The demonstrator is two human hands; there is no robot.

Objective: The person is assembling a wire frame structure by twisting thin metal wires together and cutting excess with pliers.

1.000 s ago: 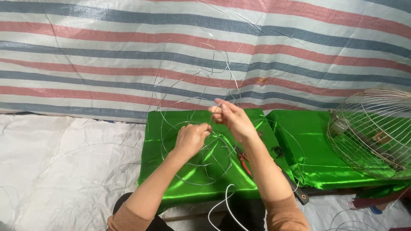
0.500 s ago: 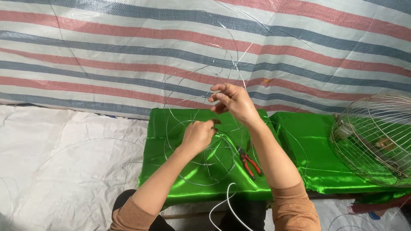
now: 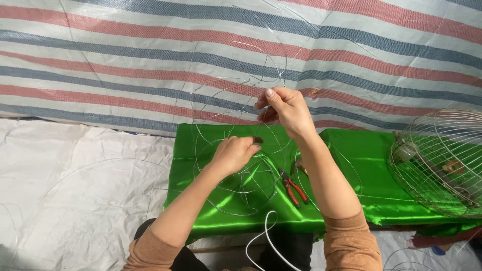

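Wire frame [image 3: 241,150] (thin) in both hands

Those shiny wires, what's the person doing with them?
A person is working thin wire rings over a low table draped in green cloth. The right hand is raised, pinching wire near the top of the frame, while the left hand grips wire lower down. Red-handled pliers lie on the cloth beside the right forearm. A wire fan cage sits at the right.
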